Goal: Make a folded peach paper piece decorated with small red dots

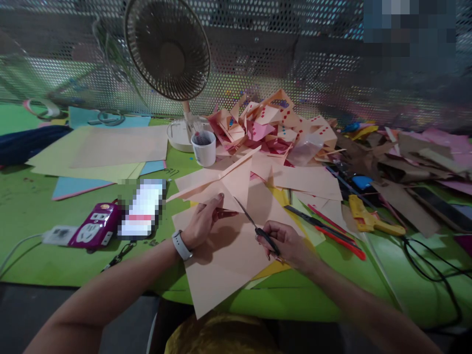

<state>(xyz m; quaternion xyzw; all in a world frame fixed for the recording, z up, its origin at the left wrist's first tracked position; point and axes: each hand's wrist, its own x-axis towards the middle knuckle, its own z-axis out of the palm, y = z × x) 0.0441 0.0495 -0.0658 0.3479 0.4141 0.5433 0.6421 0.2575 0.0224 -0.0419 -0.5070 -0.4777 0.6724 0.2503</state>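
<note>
Power strip (96, 226) and phone (143, 206) lie on the green surface (33, 206), left of the left hand (202, 221); that hand is nearly closed, its thumb and fingers pinching the near edge of a folded peach paper (238, 184); the folded paper rises just beyond the fingertips, its long upper edge slanting from near left to far right, above a flat peach sheet (221, 265); scissors (267, 239) point away and leftward, across that slant, their tips at the folded paper, though whether the blades are parted I cannot tell; the right hand (285, 243) is curled around the black handles, farther from the folded paper than the left, which touches it; a yellow glue gun (368, 216) lies well to the right.
</note>
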